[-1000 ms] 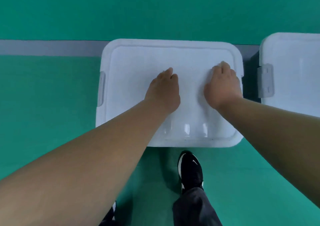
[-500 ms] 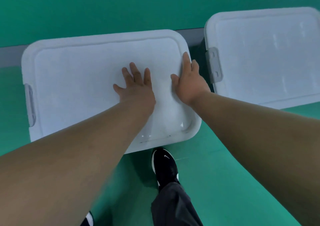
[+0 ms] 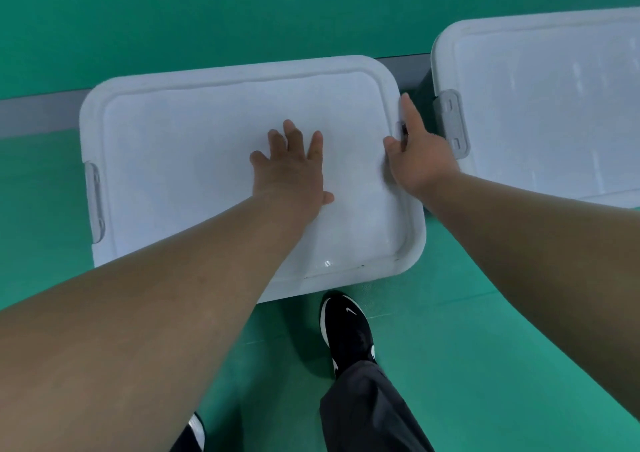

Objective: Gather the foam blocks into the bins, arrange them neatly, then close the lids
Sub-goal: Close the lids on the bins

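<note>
Trouser leg (image 3: pixel 367 413) in dark grey fills the nearest ground, ending in a black shoe (image 3: pixel 346 330) with a white sole edge, planted on the green floor (image 3: pixel 485 347) just in front of the near bin; a sliver of a second shoe (image 3: pixel 197 431) shows at the bottom edge to the left. Two bare forearms reach forward from either side. The left hand (image 3: pixel 291 171) lies flat and released, fingers spread, palm down on the white lid (image 3: pixel 194 160) of the near bin, a little right of its middle. The right hand (image 3: pixel 419 160) is at the lid's right edge, its fingers curled over the rim where the latch sits, thumb on the lid's top; it grips that edge, though the latch itself is mostly hidden under the fingers. On the opposite, left edge a grey latch (image 3: pixel 94 202) lies folded against the lid. The lid sits flat on the bin, so no foam blocks can be seen. Just beside it on the right, apart by a dark gap, stands a second bin with its own white lid (image 3: pixel 547 112) on and a grey latch (image 3: pixel 452 124) facing the gap. Behind both runs a grey strip (image 3: pixel 38 115) below a green wall (image 3: pixel 242 11).
</note>
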